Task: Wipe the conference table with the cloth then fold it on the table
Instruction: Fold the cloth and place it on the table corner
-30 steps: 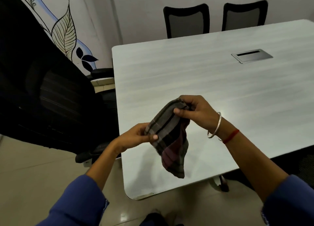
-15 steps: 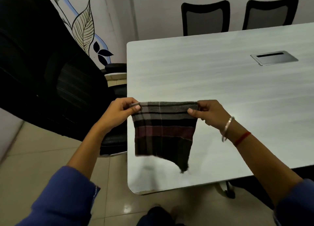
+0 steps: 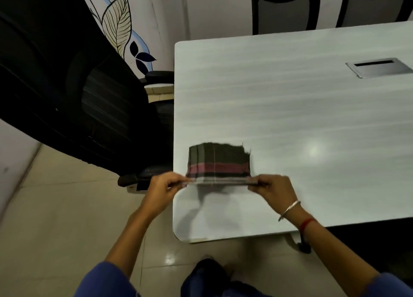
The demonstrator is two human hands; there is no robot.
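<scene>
Swung from hanging toward twelve o'clock, the cloth (image 3: 219, 162) spread over the table (image 3: 290, 109), my left hand (image 3: 164, 189) and right hand (image 3: 271, 188) pinching its corners to lay it flat.

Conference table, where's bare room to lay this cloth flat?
Bare table top runs from the cloth right and back to the cable hatch, and along the far edge by the two chairs. It is crowded only at the near left corner, where left hand and right hand hold the cloth.
</scene>
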